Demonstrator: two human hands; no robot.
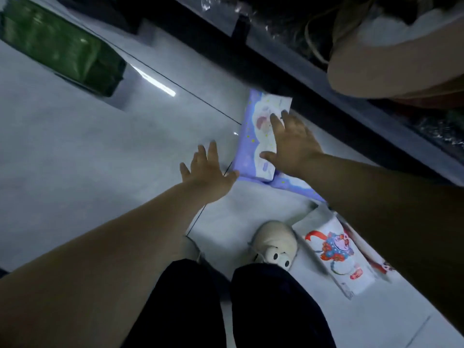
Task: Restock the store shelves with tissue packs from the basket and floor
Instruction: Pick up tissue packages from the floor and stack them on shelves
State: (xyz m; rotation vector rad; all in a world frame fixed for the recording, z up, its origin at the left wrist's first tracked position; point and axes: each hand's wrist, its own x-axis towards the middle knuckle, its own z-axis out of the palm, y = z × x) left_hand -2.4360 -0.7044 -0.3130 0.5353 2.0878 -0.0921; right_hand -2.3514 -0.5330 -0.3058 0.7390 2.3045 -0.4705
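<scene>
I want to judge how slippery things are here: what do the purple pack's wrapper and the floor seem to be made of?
Purple pack: probably thin plastic film, smooth and faintly shiny, with colour cartoon printing. The blur leaves this open.
Floor: apparently glazed tile, pale grey and glossy. It mirrors a bright light strip and shows thin dark joint lines.

Purple star-dotted tissue pack (247, 156); green package (62, 46)

Glossy pale tiled floor (75, 151), dark shelf base (326, 101) alongside, dim light.
</scene>
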